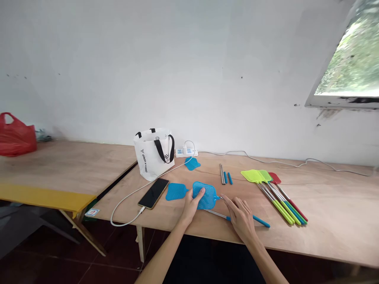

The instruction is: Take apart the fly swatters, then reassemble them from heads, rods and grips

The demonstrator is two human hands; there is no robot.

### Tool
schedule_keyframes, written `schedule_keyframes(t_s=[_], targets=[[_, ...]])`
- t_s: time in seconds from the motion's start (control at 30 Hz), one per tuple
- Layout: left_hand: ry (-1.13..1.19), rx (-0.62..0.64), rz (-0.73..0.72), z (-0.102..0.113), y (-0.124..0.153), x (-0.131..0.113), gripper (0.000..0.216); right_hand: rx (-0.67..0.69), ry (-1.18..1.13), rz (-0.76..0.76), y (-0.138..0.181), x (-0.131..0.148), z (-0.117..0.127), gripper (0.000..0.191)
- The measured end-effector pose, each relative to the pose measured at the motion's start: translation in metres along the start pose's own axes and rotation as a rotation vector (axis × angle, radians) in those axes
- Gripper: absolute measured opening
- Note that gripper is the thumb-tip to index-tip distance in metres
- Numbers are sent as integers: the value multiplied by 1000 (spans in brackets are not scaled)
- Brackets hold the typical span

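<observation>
Between the thumb and fingers of my left hand (192,204) is the blue mesh head of a fly swatter (209,196). My right hand (239,213) is closed at the swatter's narrow neck, where it meets the metal rod. The rod is mostly hidden under this hand, and a blue handle (262,221) comes out on its far side. Just left of my left hand lies another blue swatter head (176,191) on the table. Below the held head, a thin metal rod with a blue grip (227,218) runs under my right hand; its ends are hidden.
Several swatters with green, blue and red handles (284,201) lie at right. Metal tubes (222,174), short blue grips (230,178) and a blue head (192,163) lie farther back. A phone (154,193) on a white cable, a white bag (154,157) and a power strip (186,152) are left.
</observation>
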State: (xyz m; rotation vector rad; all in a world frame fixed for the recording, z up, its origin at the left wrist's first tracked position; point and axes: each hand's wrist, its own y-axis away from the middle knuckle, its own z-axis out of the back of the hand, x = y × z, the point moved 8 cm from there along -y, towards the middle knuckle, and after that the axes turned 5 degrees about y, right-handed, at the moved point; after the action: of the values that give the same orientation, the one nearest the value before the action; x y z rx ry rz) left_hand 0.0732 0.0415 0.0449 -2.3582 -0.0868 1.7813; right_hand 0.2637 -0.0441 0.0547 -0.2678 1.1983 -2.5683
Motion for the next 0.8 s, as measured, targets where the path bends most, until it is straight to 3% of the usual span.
schedule_keyframes(t_s=[0.3, 0.8], targets=[[-48, 22, -20, 0, -2, 4, 45, -11, -18, 13, 1, -1, 1, 45], [-113, 43, -86, -2, 3, -7, 44, -28, -44, -4, 1, -2, 4, 31]])
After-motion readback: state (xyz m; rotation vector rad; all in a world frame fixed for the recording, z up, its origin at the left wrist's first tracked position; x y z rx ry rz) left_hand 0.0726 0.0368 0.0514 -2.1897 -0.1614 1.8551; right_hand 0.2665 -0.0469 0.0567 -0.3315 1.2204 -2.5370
